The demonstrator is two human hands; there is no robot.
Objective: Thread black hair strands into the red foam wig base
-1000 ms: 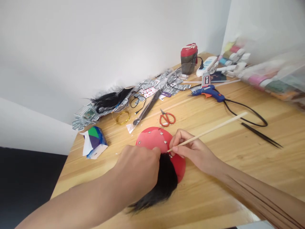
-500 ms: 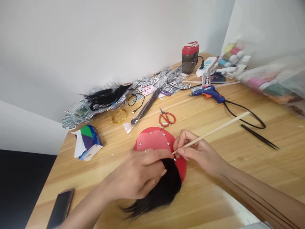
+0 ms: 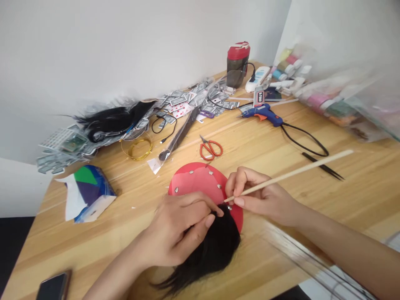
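Note:
A round red disc (image 3: 200,183) lies on the table, with small silver gem-like pieces spaced near its rim. Over its lower part spreads a tuft of black hair (image 3: 215,246), its loose ends trailing toward the lower left. My left hand (image 3: 184,229) is closed on the tuft's upper edge, thumb and forefinger close together; the exact grip is partly hidden. Between thumb and fingers my right hand (image 3: 259,193) pinches a thin wooden stick (image 3: 296,172). The stick's lower tip touches or nearly touches the hair's top edge by the disc's right side.
Behind the disc lie red-handled scissors (image 3: 211,149), a blue glue gun (image 3: 264,114) and black tweezers (image 3: 323,166). To the left are a tissue pack (image 3: 89,187), gold wire (image 3: 139,149) and a phone (image 3: 53,286). Playing cards (image 3: 181,110) heap along the wall.
The camera view has shifted, moving the background leftward. My left thumb has come up toward the forefinger at the hair's edge. The stick in my right hand now slants more flatly.

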